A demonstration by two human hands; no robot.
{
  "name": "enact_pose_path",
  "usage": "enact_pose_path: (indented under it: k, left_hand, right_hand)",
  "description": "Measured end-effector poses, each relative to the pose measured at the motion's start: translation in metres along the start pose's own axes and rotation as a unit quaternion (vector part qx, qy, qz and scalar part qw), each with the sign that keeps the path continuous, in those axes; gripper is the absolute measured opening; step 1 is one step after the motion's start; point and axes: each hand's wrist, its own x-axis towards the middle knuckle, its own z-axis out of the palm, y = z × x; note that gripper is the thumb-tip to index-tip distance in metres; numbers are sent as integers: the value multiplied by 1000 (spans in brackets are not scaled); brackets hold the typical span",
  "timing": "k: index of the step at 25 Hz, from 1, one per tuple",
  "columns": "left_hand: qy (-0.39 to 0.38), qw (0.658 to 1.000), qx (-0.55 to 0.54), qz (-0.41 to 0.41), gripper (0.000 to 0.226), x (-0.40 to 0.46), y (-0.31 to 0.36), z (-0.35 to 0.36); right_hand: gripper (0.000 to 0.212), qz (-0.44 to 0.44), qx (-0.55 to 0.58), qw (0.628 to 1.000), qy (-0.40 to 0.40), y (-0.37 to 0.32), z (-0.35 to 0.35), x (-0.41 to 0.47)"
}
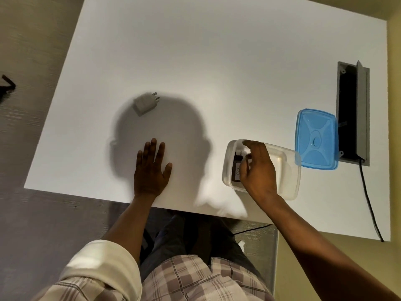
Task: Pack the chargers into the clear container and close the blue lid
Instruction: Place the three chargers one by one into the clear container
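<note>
A white charger (144, 103) with two round pins lies on the white table (195, 61), left of centre. The clear container (286, 170) stands near the table's front right. Inside its left end is a black charger (237, 168) with a white label. My right hand (258, 168) reaches into the container, fingers curled around the black charger. The blue lid (315, 139) lies flat just beyond the container on the right, its corner overlapping the rim. My left hand (152, 168) rests flat on the table with fingers spread, well below the white charger.
A recessed grey cable box (352, 111) with an open flap sits in the table behind the lid; a black cable (368, 200) runs from it over the front edge. The table's front edge is just under my wrists.
</note>
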Motion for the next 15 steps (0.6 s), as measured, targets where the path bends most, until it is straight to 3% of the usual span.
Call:
enact_pose_path:
  k: [5,11,15]
  left_hand:
    - [3,1000,10,-13,72,5,-42,-13]
    - [18,999,11,-43,74,8,-69,-22]
    - [23,999,11,-40,74,9,-70,-20]
  right_hand:
    - [45,-41,36,998,-42,-70,43,34]
    - [51,60,13,977,-204,-131,121,101]
    - [64,83,10,968,-236,-172,157,155]
